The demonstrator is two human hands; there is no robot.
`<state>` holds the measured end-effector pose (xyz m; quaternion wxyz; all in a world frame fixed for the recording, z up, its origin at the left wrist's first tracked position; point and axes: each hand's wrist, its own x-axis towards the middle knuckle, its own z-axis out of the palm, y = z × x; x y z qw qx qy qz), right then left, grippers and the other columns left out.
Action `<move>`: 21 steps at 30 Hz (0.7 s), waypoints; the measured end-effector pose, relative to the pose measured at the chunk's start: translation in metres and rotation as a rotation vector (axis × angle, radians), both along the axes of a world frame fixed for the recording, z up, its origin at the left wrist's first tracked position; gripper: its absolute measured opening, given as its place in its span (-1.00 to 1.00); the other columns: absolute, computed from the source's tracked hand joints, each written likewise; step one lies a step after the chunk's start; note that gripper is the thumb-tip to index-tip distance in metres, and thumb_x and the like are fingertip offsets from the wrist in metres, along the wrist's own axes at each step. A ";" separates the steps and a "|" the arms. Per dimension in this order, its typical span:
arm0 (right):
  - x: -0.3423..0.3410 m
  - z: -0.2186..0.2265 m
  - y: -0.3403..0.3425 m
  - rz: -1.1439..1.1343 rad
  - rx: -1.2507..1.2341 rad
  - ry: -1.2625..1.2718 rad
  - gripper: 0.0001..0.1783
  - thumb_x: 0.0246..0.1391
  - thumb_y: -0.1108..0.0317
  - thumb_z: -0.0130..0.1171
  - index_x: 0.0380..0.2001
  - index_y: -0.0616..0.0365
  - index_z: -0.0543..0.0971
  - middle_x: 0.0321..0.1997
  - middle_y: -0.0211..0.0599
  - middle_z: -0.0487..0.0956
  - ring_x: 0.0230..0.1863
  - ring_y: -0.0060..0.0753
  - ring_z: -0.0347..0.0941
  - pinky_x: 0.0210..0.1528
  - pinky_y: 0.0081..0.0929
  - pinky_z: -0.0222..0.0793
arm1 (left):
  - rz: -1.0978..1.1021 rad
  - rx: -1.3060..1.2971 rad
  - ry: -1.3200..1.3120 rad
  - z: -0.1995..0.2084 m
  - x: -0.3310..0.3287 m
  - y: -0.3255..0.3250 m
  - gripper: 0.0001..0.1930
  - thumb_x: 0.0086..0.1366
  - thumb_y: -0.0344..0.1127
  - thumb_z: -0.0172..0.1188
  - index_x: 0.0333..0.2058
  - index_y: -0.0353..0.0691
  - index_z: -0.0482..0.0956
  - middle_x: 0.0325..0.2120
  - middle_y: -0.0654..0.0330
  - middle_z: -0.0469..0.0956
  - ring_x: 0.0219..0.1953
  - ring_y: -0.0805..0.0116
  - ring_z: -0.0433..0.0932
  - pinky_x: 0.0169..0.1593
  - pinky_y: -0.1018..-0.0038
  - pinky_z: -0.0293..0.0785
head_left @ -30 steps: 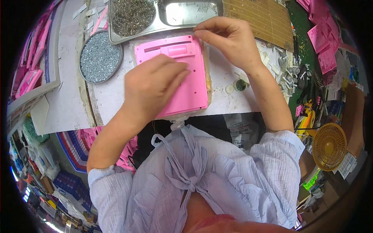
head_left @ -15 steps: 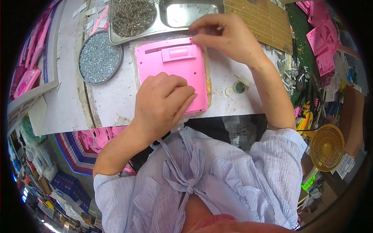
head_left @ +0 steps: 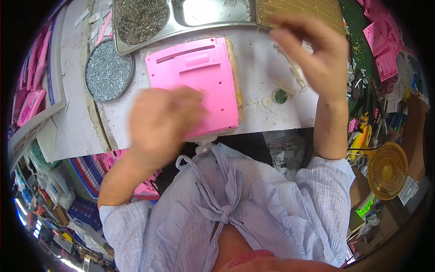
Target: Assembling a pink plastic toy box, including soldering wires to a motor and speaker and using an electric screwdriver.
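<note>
A flat pink plastic casing (head_left: 215, 102) lies tilted slightly on a padded, plastic-wrapped base (head_left: 234, 68) in front of me. It has a long slot near its far edge, a raised rounded bump and several small holes. Over its near left part is my left hand (head_left: 163, 120), smeared by motion, its fingers unreadable. My right hand (head_left: 317, 52) is raised off the casing to the right, thumb and fingers apart, with nothing visible between them. Below its fingers is a pale, elongated object (head_left: 297, 72) whose kind I cannot make out.
Small springs (head_left: 138, 20) fill one compartment of a metal tray (head_left: 181, 29) at the back. A round dish of screws (head_left: 108, 70) stands left. Brown cardboard (head_left: 299, 11) lies at the back right, a small round container (head_left: 279, 95) nearer. A yellow fan (head_left: 387, 171) is far right.
My right hand has left the casing's far right corner and moved right. My left hand has shifted left and lower over the casing. The whole view has shifted slightly.
</note>
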<state>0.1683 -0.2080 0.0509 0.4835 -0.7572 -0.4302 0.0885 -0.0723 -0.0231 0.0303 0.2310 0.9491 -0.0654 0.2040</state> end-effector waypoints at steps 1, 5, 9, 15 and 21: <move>0.013 -0.005 0.006 -0.085 0.106 -0.008 -0.72 0.14 0.40 0.33 -0.07 0.20 0.68 -0.38 -0.45 0.58 -0.43 -0.62 0.35 -0.29 -0.58 0.33 | 0.125 0.038 -0.168 -0.010 -0.001 0.026 -0.77 0.10 -0.45 0.42 -0.22 -0.27 0.68 -0.30 0.17 0.67 -0.28 0.22 0.59 -0.22 0.33 0.53; 0.053 0.001 0.050 -0.026 0.294 0.087 -0.72 0.18 0.35 0.29 -0.06 0.21 0.64 -0.42 -0.44 0.56 -0.44 -0.58 0.38 -0.27 -0.53 0.37 | 0.679 0.102 0.166 -0.008 -0.006 0.106 -0.89 0.21 -0.42 0.35 -0.30 -0.30 0.69 -0.36 0.14 0.66 -0.29 0.16 0.61 -0.16 0.35 0.48; 0.068 0.011 0.111 0.285 0.285 0.244 -0.72 0.18 0.30 0.29 -0.11 0.22 0.63 -0.45 -0.43 0.55 -0.44 -0.56 0.41 -0.28 -0.52 0.39 | 0.605 0.056 0.279 -0.025 -0.017 0.123 -0.88 0.21 -0.41 0.36 -0.30 -0.31 0.68 -0.38 0.13 0.64 -0.28 0.20 0.59 -0.16 0.39 0.46; 0.065 0.028 0.150 0.536 0.299 0.361 -0.71 0.18 0.23 0.29 -0.18 0.24 0.61 -0.49 -0.41 0.53 -0.45 -0.53 0.45 -0.29 -0.51 0.42 | 0.761 -0.077 0.296 -0.029 -0.024 0.125 -0.87 0.25 -0.38 0.35 -0.34 -0.33 0.65 -0.42 0.13 0.61 -0.33 0.25 0.57 -0.20 0.40 0.46; 0.047 0.049 0.125 0.567 0.454 0.418 -0.67 0.18 0.15 0.29 -0.25 0.25 0.60 -0.53 -0.39 0.52 -0.46 -0.49 0.49 -0.31 -0.49 0.44 | 0.730 -0.005 0.140 -0.034 -0.032 0.132 -0.86 0.29 -0.37 0.33 -0.36 -0.34 0.64 -0.44 0.13 0.59 -0.36 0.28 0.57 -0.25 0.43 0.46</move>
